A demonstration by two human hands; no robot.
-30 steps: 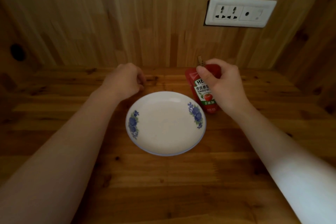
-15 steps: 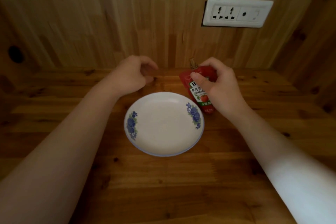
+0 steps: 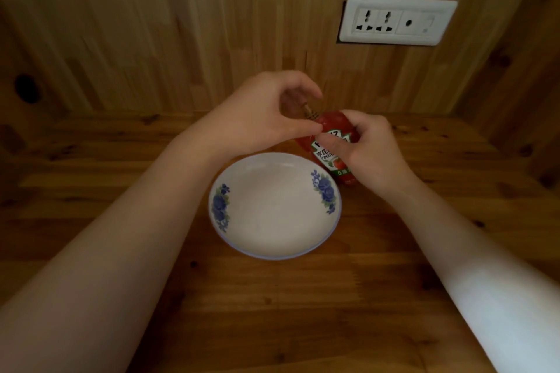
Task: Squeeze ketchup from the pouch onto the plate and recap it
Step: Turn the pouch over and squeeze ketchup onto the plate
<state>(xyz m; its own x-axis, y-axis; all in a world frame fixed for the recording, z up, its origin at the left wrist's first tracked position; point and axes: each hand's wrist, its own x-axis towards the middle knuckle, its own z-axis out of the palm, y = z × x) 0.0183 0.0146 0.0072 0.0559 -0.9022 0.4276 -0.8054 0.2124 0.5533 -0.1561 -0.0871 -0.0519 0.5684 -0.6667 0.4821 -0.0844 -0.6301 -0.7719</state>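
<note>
Head view. Red ketchup pouch (image 3: 328,148) at 12 o'clock from the plate (image 3: 274,206), just beyond its far right rim, tilted with the top leaning left and away. White and green label with a tomato picture, part of the brand letters, some Chinese characters and the word TOMATO. Pale ribbed cap (image 3: 308,110) at the top of the pouch, seemingly on the spout, partly hidden. Cannot tell whether the bottom of the pouch rests on the table (image 3: 272,312) or hangs just above it.

Right hand (image 3: 366,154) wrapped around the pouch from the 3 o'clock side, thumb across the label, fingers behind. Left hand (image 3: 266,112) at 11 o'clock from the plate, curled narrow, thumb tip against the upper left of the pouch, forefinger arched over the cap; cannot tell whether the fingers pinch the cap or only hover at it.

White shallow plate, clean inside, blue flower sprays at its 3 and 9 o'clock sides, thin blue line along the rim. Both forearms flank it, coming in from 7 and 5 o'clock.

Wooden wall (image 3: 181,24) close behind the hands at 12 o'clock, with a white socket panel (image 3: 397,20) at 1 o'clock, above the pouch. Side wall closing in at 3 o'clock. Bare table boards at 6 o'clock and out toward 9 o'clock.
</note>
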